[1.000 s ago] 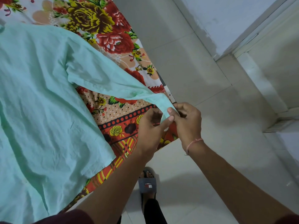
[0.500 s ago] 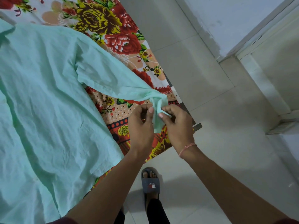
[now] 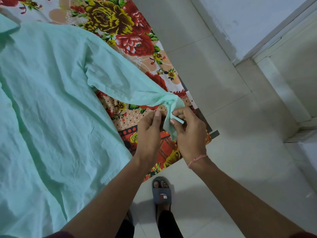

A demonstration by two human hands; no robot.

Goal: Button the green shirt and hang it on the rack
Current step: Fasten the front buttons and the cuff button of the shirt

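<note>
**Head view.** The shirt [image 3: 51,117] lies spread on the bed [image 3: 120,23]. Its creased body lies at your left, and one sleeve [image 3: 128,83] is drawn out toward the bed's near corner. Your right hand [image 3: 190,134] pinches the cuff [image 3: 171,124] between thumb and curled fingers, and a folded corner of cloth shows just beside the thumb. Your left hand [image 3: 149,134] is raised just beside the cuff, thumb upright and fingers curled toward the cloth. The hand itself hides whether those fingers grip the cuff, so this cannot be told. The cuff hangs between your two hands, over the corner of the bed.

**Progress (a judgement).** You appear to be in the buttoning stage, working at the sleeve cuff.
- No button or buttonhole can be made out there, so it cannot be said whether this closure is made.
- The front placket is not distinguishable in the spread body, so the state of the front buttons is likewise unknown.
- Neither rack nor hanger is in view, and with the shirt lying on the bed, the hanging step is not yet begun.

At the least, what is left is to finish this cuff, see to the other sleeve, which is out of sight, then lift the shirt and carry it to the rack. Your sandal [image 3: 161,194] stands on the floor [image 3: 223,83] at the bed's edge.
</note>
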